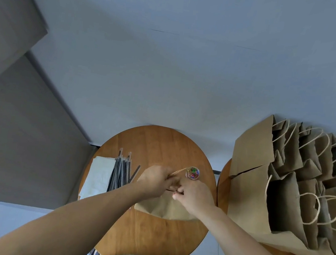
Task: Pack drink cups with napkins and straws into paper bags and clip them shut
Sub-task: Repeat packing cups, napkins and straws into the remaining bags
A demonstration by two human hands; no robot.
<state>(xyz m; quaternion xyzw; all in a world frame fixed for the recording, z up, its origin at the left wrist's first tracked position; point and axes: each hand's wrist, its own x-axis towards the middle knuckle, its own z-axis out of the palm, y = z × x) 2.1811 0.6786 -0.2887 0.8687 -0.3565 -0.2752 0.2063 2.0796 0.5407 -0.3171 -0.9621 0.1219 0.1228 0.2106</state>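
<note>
Head view: the paper bag [165, 208] is seen mid-table [151, 239], its mouth edge running left-right between the hands. It is gripped at the top, cord handle included, by the left hand [154, 181], and the same edge is pinched by the right hand [194, 194]. The clip jar [193, 173] lies just beyond the right hand, the nearer one. Whether a clip is held cannot be told.

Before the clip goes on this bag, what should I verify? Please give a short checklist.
1. Top pinched together by left hand and right hand on the paper bag: ok.
2. Clip already in the fingers: cannot tell.
3. Reach to the clip jar, close behind the hands: ok.
4. Cup, napkin and straw inside: cannot tell, the inside is hidden.
5. More straws and napkins on the table: ok.
</note>
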